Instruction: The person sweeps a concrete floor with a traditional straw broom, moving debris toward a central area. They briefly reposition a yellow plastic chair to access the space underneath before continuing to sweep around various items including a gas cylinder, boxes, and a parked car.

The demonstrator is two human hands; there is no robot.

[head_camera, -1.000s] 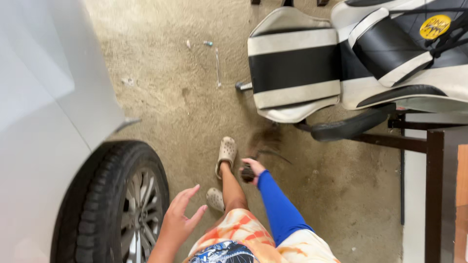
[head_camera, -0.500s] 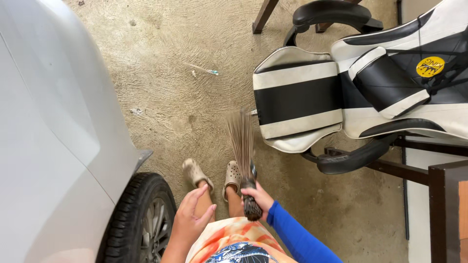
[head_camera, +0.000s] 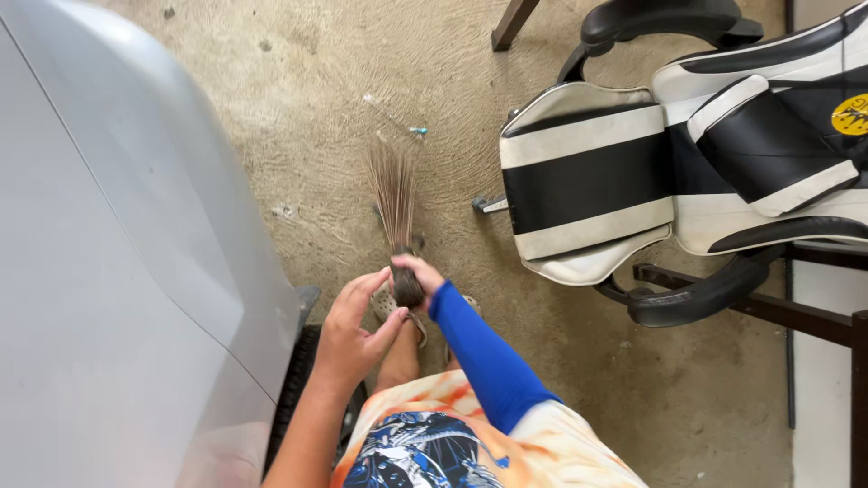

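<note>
The person holds one small broom [head_camera: 396, 203] made of many thin, stiff brown sticks tied in a bunch. The sticks fan out and point away over the rough, sandy-looking concrete floor [head_camera: 307, 99]. The right hand [head_camera: 416, 276], in a smooth blue sleeve, wraps tight around the dark, round end of the broom. The left hand [head_camera: 354, 330] is half open with loose fingers, right beside the broom's end and the right hand; whether it touches them is hard to tell. The broom is in the middle, just in front of the person's feet. On the left stands one shiny grey car [head_camera: 117, 271] with one black tyre [head_camera: 297, 389] peeking out. On the right one black and white padded chair [head_camera: 669, 172] lies tipped over. One tiny bit of litter [head_camera: 418, 131] sits on the floor past the broom's tips.
</note>
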